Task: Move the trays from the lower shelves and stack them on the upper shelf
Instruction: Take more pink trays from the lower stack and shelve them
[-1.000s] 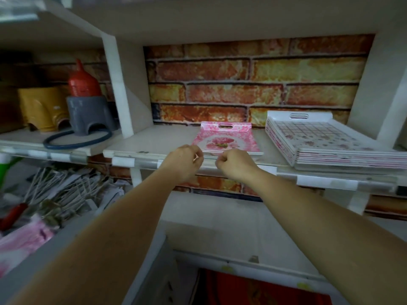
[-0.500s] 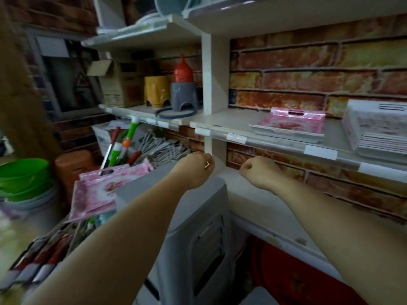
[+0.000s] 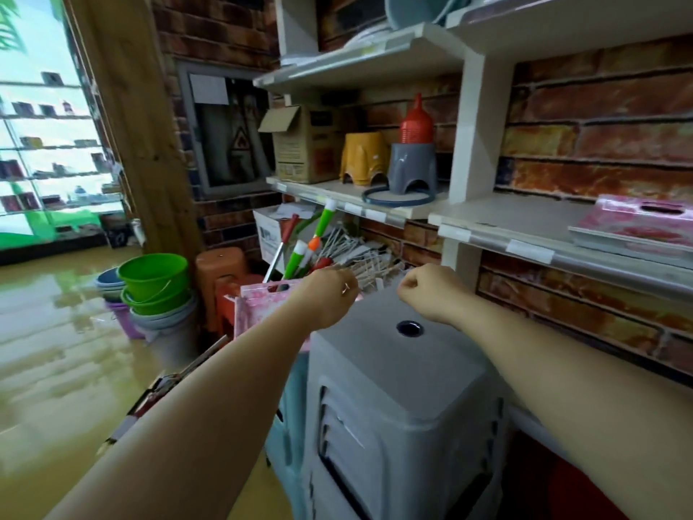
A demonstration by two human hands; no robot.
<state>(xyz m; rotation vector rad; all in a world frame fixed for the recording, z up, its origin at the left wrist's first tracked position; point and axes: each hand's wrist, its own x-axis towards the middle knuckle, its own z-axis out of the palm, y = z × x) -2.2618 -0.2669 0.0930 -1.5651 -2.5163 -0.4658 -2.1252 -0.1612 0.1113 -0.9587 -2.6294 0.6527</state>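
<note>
Risk of a dropped or snagged tray is judged highest at the next pickup. A pink tray [image 3: 262,305] is seen low down, standing on edge behind the left forearm, between a grey plastic stool [image 3: 397,369] and a stack of orange stools [image 3: 221,268]. Long green and red handled tools [image 3: 300,245] and a bundle of white sticks [image 3: 360,257] are crowded directly above and behind it. If the tray is pulled upward without being cleared sideways first, its handle slot could be caught on these handles and the bundle could be tipped out. How firmly the tray is wedged cannot be told.

A second pink tray [image 3: 633,227] is already lying flat on the upper shelf [image 3: 525,223], close to the front edge at the right of the view. If the next tray is set down off-centre on it, the pair could be pushed over the lip. A two-handed grip on opposite rims is advised.

Left hand [image 3: 330,294]: fingers are curled into a loose fist, nothing is held, and it is positioned above the upper edge of the low tray. Right hand [image 3: 431,290]: fingers are likewise curled on nothing, and it is held over the back of the grey stool top. Both forearms are extended forward, roughly parallel, with the wrists straight.
</note>
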